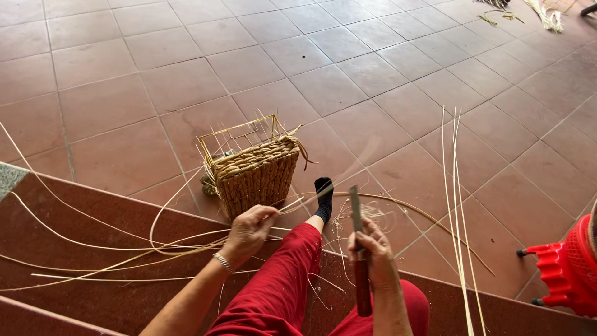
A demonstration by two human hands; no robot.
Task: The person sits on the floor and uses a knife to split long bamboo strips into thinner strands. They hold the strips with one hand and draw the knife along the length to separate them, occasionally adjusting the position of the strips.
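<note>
left hand (250, 229) pinches thin cane strips (93, 249) beside half-woven basket (258, 174) on tiled floor (373, 93), keeping them taut | right hand (371, 247) fist-closed around knife (359, 249), blade upright, clear of leg | red stool (569, 267) at right

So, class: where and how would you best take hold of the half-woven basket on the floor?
Probably grip the woven basket by its braided top rim, from above. It stands upright, and the bare wire frame and loose strips beside the left hand look poor holds.
</note>
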